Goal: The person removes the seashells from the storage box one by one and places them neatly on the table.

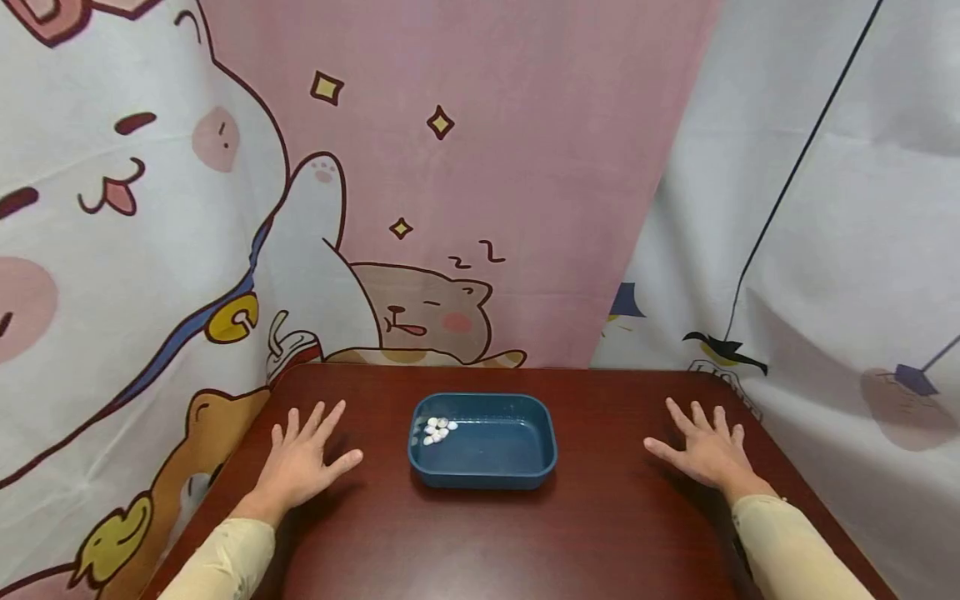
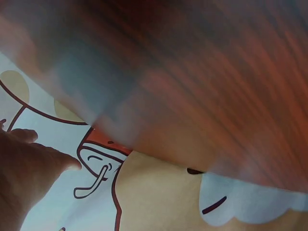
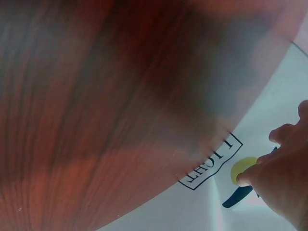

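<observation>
A blue rectangular tray (image 1: 487,481) with rounded corners stands in the middle of the dark red-brown table. Several small white pebble-like pieces (image 1: 438,430) lie in a cluster at the tray's left end; their exact kind is too small to tell. To the left of the tray, my left hand (image 1: 300,458) is spread with its fingers apart and holds nothing. My right hand (image 1: 708,450) is likewise spread, well to the tray's right, apart from any object. Each wrist view catches only part of a hand, the left hand (image 2: 29,173) and the right hand (image 3: 284,173).
The glossy wooden table (image 1: 510,546) runs back to a cartoon-printed cloth (image 1: 540,167) hanging behind it. More printed cloth hangs along the left and right sides, close to the table's edges.
</observation>
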A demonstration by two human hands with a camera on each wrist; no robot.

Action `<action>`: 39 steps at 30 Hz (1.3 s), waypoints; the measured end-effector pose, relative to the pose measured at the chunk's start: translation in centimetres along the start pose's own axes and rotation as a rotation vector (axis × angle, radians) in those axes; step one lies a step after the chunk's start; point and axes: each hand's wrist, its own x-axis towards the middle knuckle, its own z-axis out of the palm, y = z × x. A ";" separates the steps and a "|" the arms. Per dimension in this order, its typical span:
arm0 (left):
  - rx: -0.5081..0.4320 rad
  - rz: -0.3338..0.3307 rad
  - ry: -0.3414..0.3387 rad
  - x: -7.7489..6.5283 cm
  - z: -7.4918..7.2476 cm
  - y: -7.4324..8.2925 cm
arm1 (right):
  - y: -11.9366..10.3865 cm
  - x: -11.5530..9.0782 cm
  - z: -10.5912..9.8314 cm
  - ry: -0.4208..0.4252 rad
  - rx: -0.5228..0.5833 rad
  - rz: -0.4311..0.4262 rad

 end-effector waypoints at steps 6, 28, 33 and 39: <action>-0.006 -0.004 -0.019 0.1 0.2 -0.1 | -0.3 0.1 0.2 -0.002 -0.007 -0.011; -0.346 0.071 -0.177 1.0 0.6 7.0 | -15.4 4.2 -0.5 0.108 0.323 -0.241; -0.373 0.085 -0.186 1.4 1.4 9.0 | -23.7 5.0 0.5 0.098 0.410 -0.414; -0.480 0.062 -0.200 1.4 2.4 10.4 | -28.5 5.8 3.8 -0.135 0.381 -0.420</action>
